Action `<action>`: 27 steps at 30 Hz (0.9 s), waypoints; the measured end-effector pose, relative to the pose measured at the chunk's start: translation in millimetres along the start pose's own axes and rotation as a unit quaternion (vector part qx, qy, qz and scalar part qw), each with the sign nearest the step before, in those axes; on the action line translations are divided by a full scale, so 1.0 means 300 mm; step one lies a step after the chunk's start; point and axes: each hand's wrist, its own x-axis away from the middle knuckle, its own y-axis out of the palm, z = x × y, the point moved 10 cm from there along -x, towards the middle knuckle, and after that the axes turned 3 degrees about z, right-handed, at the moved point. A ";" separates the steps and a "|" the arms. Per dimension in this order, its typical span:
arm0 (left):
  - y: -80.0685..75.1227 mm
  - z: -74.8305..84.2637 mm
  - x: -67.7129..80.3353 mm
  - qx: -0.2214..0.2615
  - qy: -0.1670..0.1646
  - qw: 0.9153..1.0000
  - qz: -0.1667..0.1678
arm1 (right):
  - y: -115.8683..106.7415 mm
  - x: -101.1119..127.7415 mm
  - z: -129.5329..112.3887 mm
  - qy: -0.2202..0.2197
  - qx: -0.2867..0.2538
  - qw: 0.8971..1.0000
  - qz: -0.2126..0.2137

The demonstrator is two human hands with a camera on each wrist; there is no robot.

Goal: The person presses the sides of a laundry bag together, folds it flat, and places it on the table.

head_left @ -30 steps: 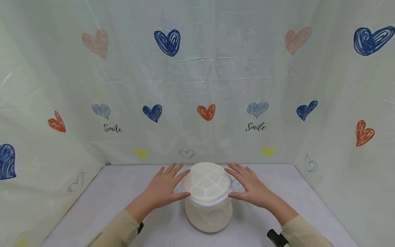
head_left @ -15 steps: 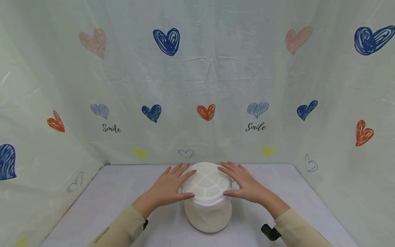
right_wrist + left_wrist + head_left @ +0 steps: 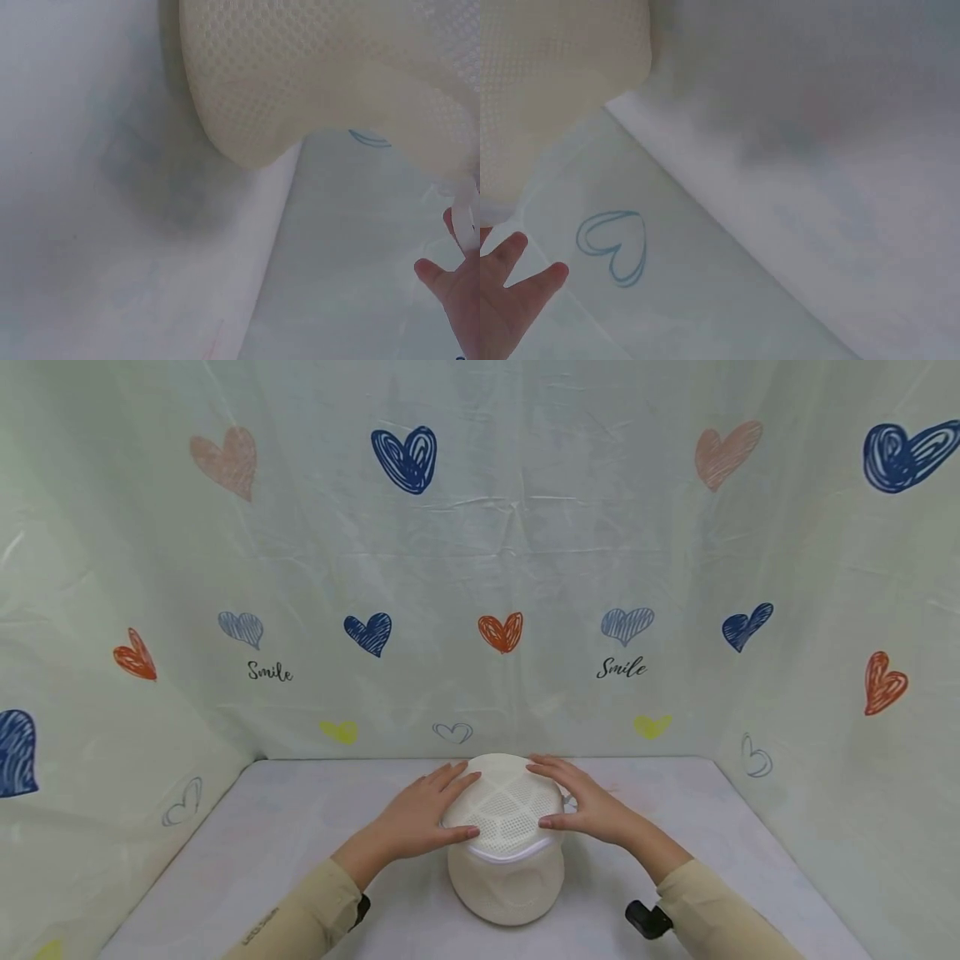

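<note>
While the cream mesh piece (image 3: 506, 827) stands on the worktop (image 3: 300, 806) at lower centre, it lies between left hand (image 3: 420, 817) and right hand (image 3: 594, 807) — each grip spread apart at its sides.

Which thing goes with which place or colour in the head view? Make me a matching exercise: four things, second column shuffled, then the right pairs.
Things
1. Left hand
2. Mesh item
3. Right hand
4. Sleeves

Places or colours
A. Beige
B. At the mesh item's right side
C. Off-white, between the two hands
D. At the mesh item's left side

Right pairs: 1-D, 2-C, 3-B, 4-A
</note>
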 end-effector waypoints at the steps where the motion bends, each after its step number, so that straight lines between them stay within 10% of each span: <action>1: 0.004 -0.004 -0.001 0.014 -0.006 1.000 -0.001 | 0.004 -0.001 0.009 0.006 -0.015 1.000 0.000; 10: 0.029 -0.051 0.007 0.112 -0.075 0.991 0.009 | 0.030 0.004 0.062 0.034 -0.059 0.998 0.013; 27: 0.059 -0.061 0.018 0.120 -0.092 0.989 0.002 | 0.047 0.023 0.084 0.059 -0.064 0.996 0.007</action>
